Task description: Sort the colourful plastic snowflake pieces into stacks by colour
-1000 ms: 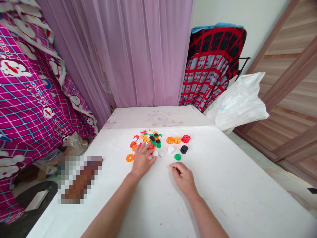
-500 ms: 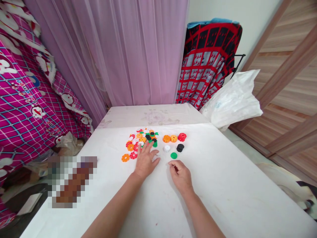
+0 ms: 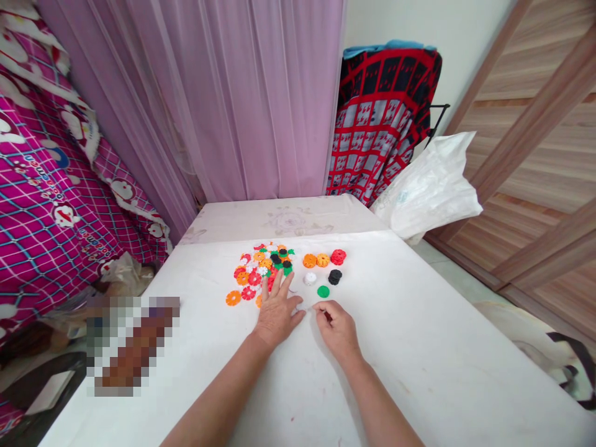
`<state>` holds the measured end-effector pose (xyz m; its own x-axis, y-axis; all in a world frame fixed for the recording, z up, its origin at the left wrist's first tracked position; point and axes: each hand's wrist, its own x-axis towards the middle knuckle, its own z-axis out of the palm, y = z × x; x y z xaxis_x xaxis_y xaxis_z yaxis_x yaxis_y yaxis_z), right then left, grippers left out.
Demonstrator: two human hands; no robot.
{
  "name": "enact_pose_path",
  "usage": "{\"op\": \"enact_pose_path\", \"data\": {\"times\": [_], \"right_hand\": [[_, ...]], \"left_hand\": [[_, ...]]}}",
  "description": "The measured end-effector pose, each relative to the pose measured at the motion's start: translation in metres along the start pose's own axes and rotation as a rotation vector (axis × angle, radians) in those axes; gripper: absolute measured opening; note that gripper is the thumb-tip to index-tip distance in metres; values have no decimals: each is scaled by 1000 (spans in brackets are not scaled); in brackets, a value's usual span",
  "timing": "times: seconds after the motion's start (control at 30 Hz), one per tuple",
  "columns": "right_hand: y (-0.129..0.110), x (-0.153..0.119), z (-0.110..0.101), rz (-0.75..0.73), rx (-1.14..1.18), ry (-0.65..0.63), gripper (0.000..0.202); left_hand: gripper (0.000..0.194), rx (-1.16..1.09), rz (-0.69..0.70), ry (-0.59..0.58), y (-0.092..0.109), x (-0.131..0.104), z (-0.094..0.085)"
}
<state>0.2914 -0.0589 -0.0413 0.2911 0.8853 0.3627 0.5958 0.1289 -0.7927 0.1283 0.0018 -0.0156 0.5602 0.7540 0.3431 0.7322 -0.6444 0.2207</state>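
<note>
My left hand [image 3: 278, 315] lies with fingers spread at the near edge of a mixed pile of notched plastic discs [image 3: 254, 277]. Close to its right, my right hand [image 3: 336, 326] has thumb and forefinger pinched; what they hold is too small to name. Beyond my right hand sit sorted discs: orange ones [image 3: 310, 261], yellow-orange ones [image 3: 323, 260], red ones [image 3: 338, 256], white ones [image 3: 310, 279], black ones [image 3: 334, 277] and a green disc [image 3: 323, 291]. A loose orange disc [image 3: 233, 298] lies at the pile's left.
A white cloth covers the table [image 3: 419, 347]. Behind it hangs a purple curtain [image 3: 251, 99]. A white plastic bag [image 3: 433, 186] stands at the back right, and a pink patterned cloth [image 3: 41, 205] hangs at the left.
My left hand has shifted slightly right and nearer, uncovering red and orange discs beside its fingers. My right hand stays pinched. The whole view has shifted a little.
</note>
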Motion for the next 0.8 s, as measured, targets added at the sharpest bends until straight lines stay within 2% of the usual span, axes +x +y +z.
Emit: {"op": "enact_pose_path", "data": {"times": [0.13, 0.27, 0.43, 0.6, 0.7, 0.8], "right_hand": [[1, 0, 0, -1, 12, 8, 23], [0, 0, 0, -9, 16, 5, 22], [0, 0, 0, -7, 24, 2, 22], [-1, 0, 0, -23, 29, 6, 22], [-1, 0, 0, -26, 26, 8, 22], [0, 0, -1, -18, 17, -8, 21]], "left_hand": [[23, -39, -80, -15, -1, -11, 0], [19, -60, -134, -4, 1, -11, 3], [17, -24, -108, 20, 4, -13, 5], [24, -85, -107, 2, -7, -20, 8], [34, -144, -108, -14, -11, -21, 5], [31, -161, -132, -56, -8, -19, -2]]}}
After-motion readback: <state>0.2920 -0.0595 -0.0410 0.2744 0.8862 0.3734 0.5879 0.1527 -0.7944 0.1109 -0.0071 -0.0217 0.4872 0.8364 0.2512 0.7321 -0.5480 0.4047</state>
